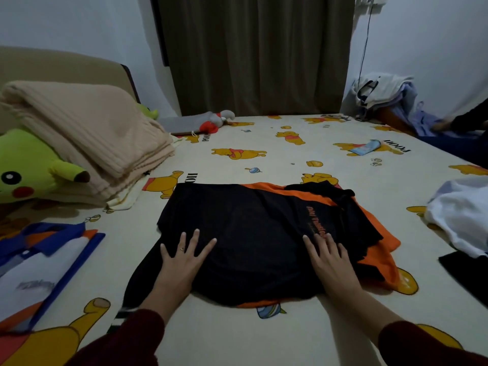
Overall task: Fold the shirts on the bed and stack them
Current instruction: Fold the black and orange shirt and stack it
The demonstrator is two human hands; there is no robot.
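Observation:
A black and orange shirt [253, 233] lies spread in the middle of the bed [290, 159], partly folded, with orange cloth showing along its right side. My left hand [184, 257] lies flat on its lower left part, fingers straight and spread. My right hand [330, 260] presses flat on its lower right part, near the orange print. A folded blue, white and orange shirt [39, 265] lies at the left edge of the bed. A loose white garment [462, 223] lies at the right, with black cloth [467, 273] beside it.
A folded beige blanket [87, 138] and a yellow plush toy [29, 167] sit at the left near the headboard. A small grey and red plush [216, 121] lies at the far edge. A clothes pile [388, 93] is at the back right. Dark curtain [253, 54] behind.

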